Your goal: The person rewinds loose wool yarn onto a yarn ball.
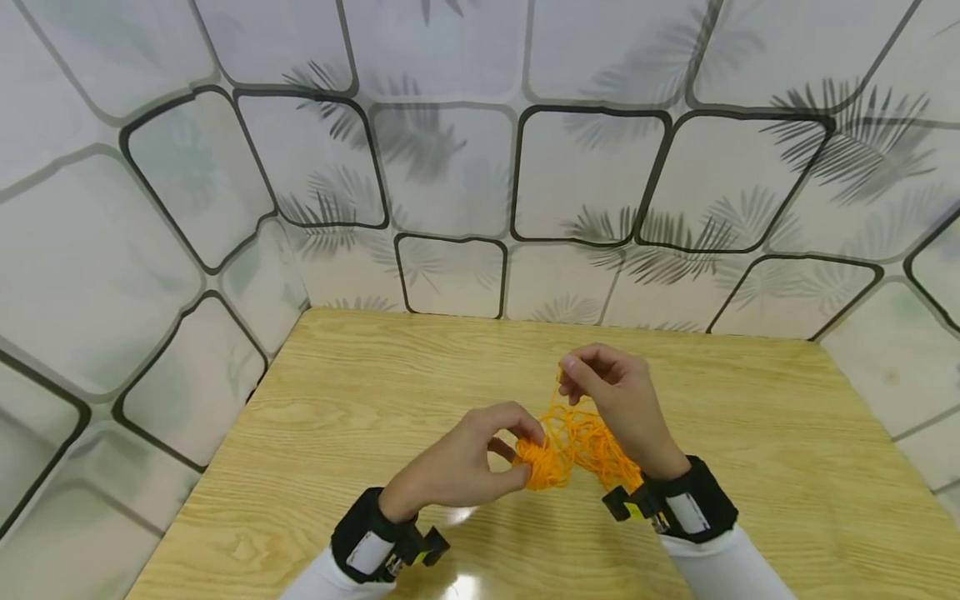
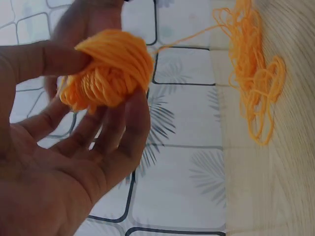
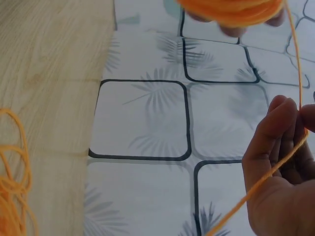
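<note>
My left hand (image 1: 480, 458) grips a small wound ball of orange yarn (image 2: 113, 71) between thumb and fingers, held up above the table. Up and to the right, my right hand (image 1: 618, 396) pinches a single yarn strand (image 3: 299, 64) between thumb and fingertips. That strand runs taut from the ball to the pinch, then slants down past the palm in the right wrist view. A loose, tangled heap of the same yarn (image 1: 600, 446) lies on the table behind the ball, partly hidden by my right hand and wrist.
The wood-grain table (image 1: 360, 375) reaches back to a patterned wall covering (image 1: 450, 175) of outlined blocks and leaf prints. Wall covering also stands along the left and right sides. A black band with a small camera (image 1: 375, 537) sits on each wrist.
</note>
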### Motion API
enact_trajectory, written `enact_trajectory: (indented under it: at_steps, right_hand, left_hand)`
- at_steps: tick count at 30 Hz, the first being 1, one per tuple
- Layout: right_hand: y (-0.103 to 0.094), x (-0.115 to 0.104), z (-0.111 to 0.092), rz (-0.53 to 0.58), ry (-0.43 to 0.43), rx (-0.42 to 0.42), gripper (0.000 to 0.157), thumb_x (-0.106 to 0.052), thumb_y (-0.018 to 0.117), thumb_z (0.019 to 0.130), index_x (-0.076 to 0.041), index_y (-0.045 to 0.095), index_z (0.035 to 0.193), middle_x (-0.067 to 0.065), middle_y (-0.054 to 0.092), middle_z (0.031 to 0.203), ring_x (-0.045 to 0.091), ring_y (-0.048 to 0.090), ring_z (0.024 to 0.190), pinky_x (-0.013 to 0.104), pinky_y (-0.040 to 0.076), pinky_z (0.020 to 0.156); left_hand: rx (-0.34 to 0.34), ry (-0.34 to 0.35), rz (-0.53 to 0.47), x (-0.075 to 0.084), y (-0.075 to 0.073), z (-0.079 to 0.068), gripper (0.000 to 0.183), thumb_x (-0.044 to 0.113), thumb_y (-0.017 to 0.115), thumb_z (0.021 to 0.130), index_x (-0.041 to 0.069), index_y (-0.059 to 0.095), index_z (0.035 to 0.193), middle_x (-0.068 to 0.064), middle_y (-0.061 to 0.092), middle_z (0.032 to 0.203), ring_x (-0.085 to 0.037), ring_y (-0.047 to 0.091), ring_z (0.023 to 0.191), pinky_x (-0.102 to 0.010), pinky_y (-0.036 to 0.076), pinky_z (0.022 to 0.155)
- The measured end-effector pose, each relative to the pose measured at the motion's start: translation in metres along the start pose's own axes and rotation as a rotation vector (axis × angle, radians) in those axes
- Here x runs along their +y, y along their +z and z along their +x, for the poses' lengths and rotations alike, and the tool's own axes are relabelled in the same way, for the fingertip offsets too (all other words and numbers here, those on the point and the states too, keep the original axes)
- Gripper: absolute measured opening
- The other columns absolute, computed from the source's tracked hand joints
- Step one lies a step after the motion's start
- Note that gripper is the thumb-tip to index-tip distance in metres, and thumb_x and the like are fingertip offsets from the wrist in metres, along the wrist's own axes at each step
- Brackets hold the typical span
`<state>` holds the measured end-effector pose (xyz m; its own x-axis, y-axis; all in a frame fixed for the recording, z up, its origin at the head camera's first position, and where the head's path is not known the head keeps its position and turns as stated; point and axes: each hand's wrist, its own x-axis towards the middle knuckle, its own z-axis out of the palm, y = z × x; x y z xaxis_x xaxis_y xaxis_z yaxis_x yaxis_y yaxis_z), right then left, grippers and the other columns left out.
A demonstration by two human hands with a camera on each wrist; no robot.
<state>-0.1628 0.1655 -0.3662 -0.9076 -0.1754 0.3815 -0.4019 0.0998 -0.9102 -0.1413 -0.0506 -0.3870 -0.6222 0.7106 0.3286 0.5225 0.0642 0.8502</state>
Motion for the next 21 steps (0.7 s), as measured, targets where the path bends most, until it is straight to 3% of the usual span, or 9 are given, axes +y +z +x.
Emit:
enact_trajectory:
  at_steps: [5,10,14,17,21]
  right_hand:
    - [0.004,0.017,0.001,0.087,0.117,-0.004,0.027,-0.024,0.056,0.091,0.002,0.060,0.096,0.020,0.056,0.083,0.027,0.057,0.071,0.036,0.051,0.063]
    - [0.011,0.027,-0.001,0.115,0.259,0.041,0.036,-0.033,0.061,0.087,0.002,0.060,0.096,0.021,0.055,0.084,0.030,0.056,0.073,0.039,0.051,0.063]
    - [0.013,0.033,-0.003,0.077,0.317,0.036,0.040,-0.038,0.061,0.086,0.002,0.059,0.094,0.023,0.054,0.083,0.034,0.054,0.073,0.037,0.051,0.061]
    - [0.014,0.037,-0.005,0.024,0.356,0.015,0.040,-0.039,0.061,0.086,0.000,0.060,0.094,0.023,0.055,0.083,0.039,0.052,0.074,0.037,0.050,0.060]
    - [0.016,0.040,-0.011,-0.089,0.396,-0.049,0.032,-0.036,0.059,0.088,-0.004,0.062,0.093,0.016,0.056,0.079,0.037,0.051,0.068,0.038,0.048,0.056]
  left_hand:
    - [0.007,0.035,-0.177,0.012,-0.001,-0.001,0.023,0.008,0.059,0.086,0.014,0.054,0.108,-0.002,0.054,0.107,-0.017,0.053,0.097,-0.035,0.051,0.074]
    - [0.023,0.072,-0.244,0.017,-0.002,-0.003,0.024,0.004,0.058,0.085,0.010,0.055,0.108,-0.007,0.054,0.107,-0.019,0.053,0.096,-0.038,0.052,0.071]
    - [0.012,0.093,-0.298,0.017,-0.003,-0.003,0.024,0.003,0.058,0.085,0.007,0.054,0.108,-0.010,0.054,0.108,-0.019,0.054,0.097,-0.041,0.052,0.072]
    - [0.023,0.135,-0.393,0.017,-0.007,-0.003,0.024,0.000,0.056,0.086,0.001,0.052,0.110,-0.017,0.052,0.109,-0.021,0.054,0.098,-0.045,0.051,0.074]
    - [0.129,0.191,-0.485,0.019,-0.012,0.001,0.026,0.001,0.057,0.087,-0.006,0.049,0.111,-0.022,0.050,0.110,-0.025,0.054,0.101,-0.046,0.050,0.077]
